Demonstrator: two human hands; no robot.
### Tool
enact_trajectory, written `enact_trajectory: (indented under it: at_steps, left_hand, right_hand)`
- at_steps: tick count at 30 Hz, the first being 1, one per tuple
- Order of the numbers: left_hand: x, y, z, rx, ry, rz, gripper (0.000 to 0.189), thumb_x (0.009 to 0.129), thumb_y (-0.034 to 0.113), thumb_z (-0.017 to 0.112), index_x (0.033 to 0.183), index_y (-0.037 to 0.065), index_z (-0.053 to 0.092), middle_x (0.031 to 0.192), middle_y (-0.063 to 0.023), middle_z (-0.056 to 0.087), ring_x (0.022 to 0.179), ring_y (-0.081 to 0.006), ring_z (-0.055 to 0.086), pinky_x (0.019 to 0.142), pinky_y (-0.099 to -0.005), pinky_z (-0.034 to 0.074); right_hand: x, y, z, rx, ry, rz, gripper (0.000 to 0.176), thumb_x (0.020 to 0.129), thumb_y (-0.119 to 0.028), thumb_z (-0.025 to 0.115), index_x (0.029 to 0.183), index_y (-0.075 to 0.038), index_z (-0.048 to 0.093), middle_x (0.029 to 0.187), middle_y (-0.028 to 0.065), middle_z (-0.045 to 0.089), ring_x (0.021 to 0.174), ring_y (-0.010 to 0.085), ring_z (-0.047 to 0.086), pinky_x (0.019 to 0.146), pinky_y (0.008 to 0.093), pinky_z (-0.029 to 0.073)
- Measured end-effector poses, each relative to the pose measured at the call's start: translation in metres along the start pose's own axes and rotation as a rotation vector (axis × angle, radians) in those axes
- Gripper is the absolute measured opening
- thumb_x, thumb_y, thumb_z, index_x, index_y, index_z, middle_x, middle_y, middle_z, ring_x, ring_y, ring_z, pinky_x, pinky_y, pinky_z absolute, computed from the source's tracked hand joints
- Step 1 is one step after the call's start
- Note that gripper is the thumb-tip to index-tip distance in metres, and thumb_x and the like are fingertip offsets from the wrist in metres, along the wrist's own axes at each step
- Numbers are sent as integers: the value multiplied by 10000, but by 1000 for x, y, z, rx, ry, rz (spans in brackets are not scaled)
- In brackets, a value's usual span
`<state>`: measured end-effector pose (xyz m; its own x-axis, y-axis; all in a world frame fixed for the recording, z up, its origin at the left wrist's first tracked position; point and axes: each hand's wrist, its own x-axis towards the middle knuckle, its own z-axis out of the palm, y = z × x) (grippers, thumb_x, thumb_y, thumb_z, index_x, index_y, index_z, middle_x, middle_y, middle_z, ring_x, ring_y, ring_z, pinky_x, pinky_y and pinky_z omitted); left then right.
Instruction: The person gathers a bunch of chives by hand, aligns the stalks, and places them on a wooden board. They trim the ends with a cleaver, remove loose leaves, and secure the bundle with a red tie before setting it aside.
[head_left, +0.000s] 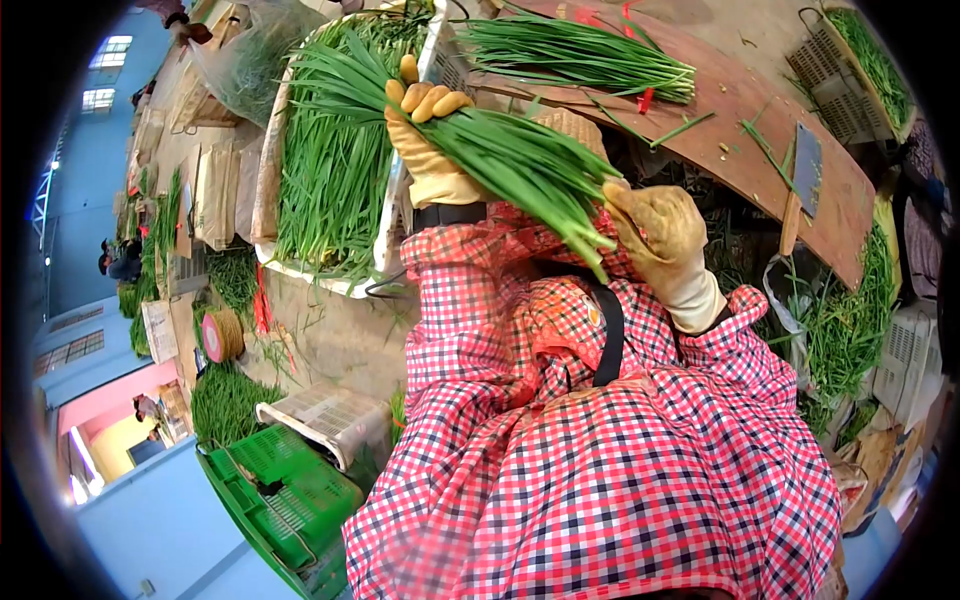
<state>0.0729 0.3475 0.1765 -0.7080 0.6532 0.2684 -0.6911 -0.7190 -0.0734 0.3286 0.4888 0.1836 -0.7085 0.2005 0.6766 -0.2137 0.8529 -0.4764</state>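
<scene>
Both of my hands wear tan gloves. A bunch of long green stalks (525,160) lies across my left hand (425,125), whose fingers are wrapped round it. At the cut lower ends of the bunch is my right hand (660,225), its fingers pinched together at the stalk edge; what they grip is too small to make out. Left of my left hand, a white crate (268,190) is filled with more green stalks (325,190). Beyond my hands, another bunch (580,55) rests on a brown board (730,120), with red ties by it.
A knife (808,165) with a wooden handle lies on the board's right part. At the lower left are a green crate (285,500), a white crate (335,410) and a twine roll (222,335). Another person (925,200) is at the far right edge.
</scene>
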Motion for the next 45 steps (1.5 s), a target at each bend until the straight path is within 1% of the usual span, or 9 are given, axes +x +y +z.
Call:
enact_trajectory:
  at_steps: [4, 6, 12, 16, 23, 30, 32, 38, 45]
  left_hand:
    - [-1, -4, 9, 4, -72, -28, 334, 976, 244, 572, 1183, -14, 619, 604, 96, 493, 554, -58, 526, 639, -270, 472]
    - [2, 0, 8, 30, -208, -62, 351, 980, 240, 560, 1207, -23, 603, 571, 98, 509, 553, -50, 554, 661, -272, 497]
    - [7, -4, 23, -34, -439, -171, 390, 999, 263, 522, 1231, -48, 568, 605, 95, 559, 583, -64, 599, 718, -291, 546]
    - [4, -7, 36, -10, -458, -161, 371, 997, 267, 526, 1223, -24, 573, 626, 93, 568, 593, -62, 600, 708, -287, 526]
    - [5, 23, 49, 290, -134, -124, 253, 993, 205, 532, 1099, -11, 610, 677, 75, 515, 598, -59, 523, 638, -269, 472]
    - [4, -2, 63, 738, 150, 175, 281, 965, 191, 611, 1152, -16, 581, 704, 28, 490, 604, -90, 489, 584, -230, 457]
    - [7, -7, 63, 707, 207, 167, 285, 955, 192, 626, 1149, -13, 585, 706, 26, 495, 608, -88, 491, 579, -228, 463]
    - [26, -18, 60, 506, -97, 26, 289, 964, 205, 614, 1156, -11, 602, 683, 54, 470, 605, -63, 470, 574, -230, 417]
    - [51, -24, 66, 129, -215, -288, 276, 940, 212, 618, 1129, 12, 601, 675, 74, 504, 625, -56, 509, 658, -246, 405]
  right_hand:
    - [-39, 38, -28, -234, -300, 257, 186, 824, -149, 714, 984, -56, 707, 793, 117, 675, 717, 259, 654, 677, 372, 508]
    - [-9, 31, -51, -55, -469, 868, 274, 902, -297, 673, 976, -39, 724, 911, 160, 703, 797, 299, 673, 727, 360, 513]
    - [48, 59, -12, 431, -366, 312, 388, 955, -307, 605, 1183, 7, 602, 1095, 156, 672, 951, 234, 643, 858, 328, 491]
    - [47, 58, 52, 1150, -665, 378, 475, 986, -426, 545, 1231, -23, 600, 1080, 100, 670, 962, 146, 610, 881, 299, 481]
    - [55, -23, 46, 903, -653, 585, 874, 704, -533, 824, 1340, -27, 501, 1173, 124, 644, 1101, 210, 599, 939, 346, 467]
    - [51, -32, 53, 976, -635, 764, 622, 711, -359, 869, 1177, -32, 620, 972, 73, 677, 914, 166, 618, 812, 323, 505]
    - [64, -22, 42, 932, -900, 1007, 460, 762, -286, 836, 1104, -41, 649, 925, 48, 680, 859, 124, 603, 771, 291, 500]
    - [46, 4, 61, 798, -510, 517, 518, 791, -294, 809, 1203, -49, 611, 1023, 90, 702, 910, 165, 633, 841, 324, 504]
    - [47, -1, 64, 1031, -449, 631, 445, 788, -249, 818, 1112, -14, 624, 841, 24, 674, 728, 83, 583, 657, 272, 497]
